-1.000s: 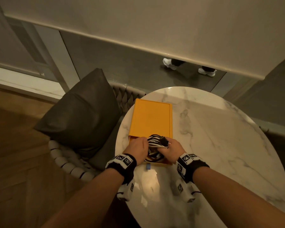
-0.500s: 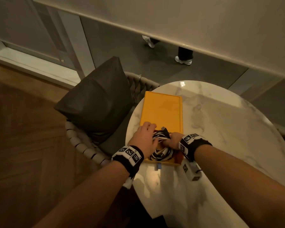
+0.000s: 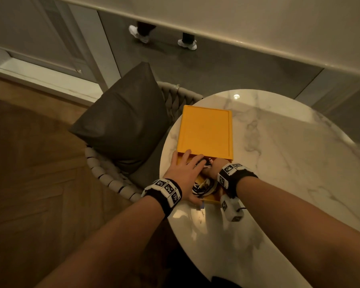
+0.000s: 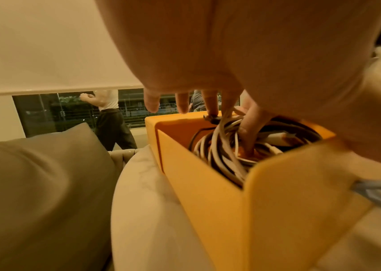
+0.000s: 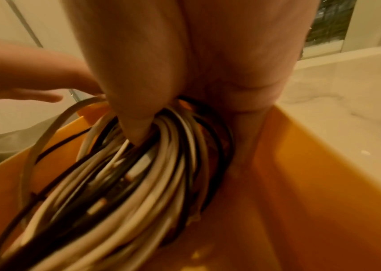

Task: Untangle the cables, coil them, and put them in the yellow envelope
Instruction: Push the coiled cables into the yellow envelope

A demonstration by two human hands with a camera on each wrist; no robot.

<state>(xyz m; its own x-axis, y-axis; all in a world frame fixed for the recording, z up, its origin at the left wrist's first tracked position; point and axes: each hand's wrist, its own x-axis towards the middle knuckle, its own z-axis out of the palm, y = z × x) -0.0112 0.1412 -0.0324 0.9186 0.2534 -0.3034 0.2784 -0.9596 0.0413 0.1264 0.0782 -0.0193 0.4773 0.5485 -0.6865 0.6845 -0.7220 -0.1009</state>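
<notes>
Item one: yellow envelope [image 3: 206,129], a stiff box-like sleeve with an inner tray drawn part way out toward us, lying flat on the round marble counter [image 3: 279,163] at its left side; we take this as our landmark. Contents of the open tray: one bundle of cables [image 5: 138,174], white and black strands looped together into a coil, lying against the tray floor and walls, with a few white plugs showing among the loops; how many cables there are we cannot tell. Item two: our right hand [image 3: 213,168], at the mouth of the envelope, fingers curled round the far part of the coil, thumb [image 5: 136,117] pushed down through the loops, gripping the bundle inside the tray. Item three: our left hand [image 3: 185,169], laid over the left half of the tray, fingers [image 4: 182,102] straight and spread, tips at the edge of the envelope's sleeve, one fingertip touching a black connector at the top of the coil; it grips nothing. Item four: a small blue tab [image 4: 379,192] on the tray's near wall. Item five: a dark grey cushion [image 3: 123,121] on a woven chair [image 3: 104,175], just left of the envelope, off the counter. Item six: beyond the envelope, a window with a lowered blind [image 3: 258,21], and under it a passer-by's legs in white shoes [image 3: 164,38].
</notes>
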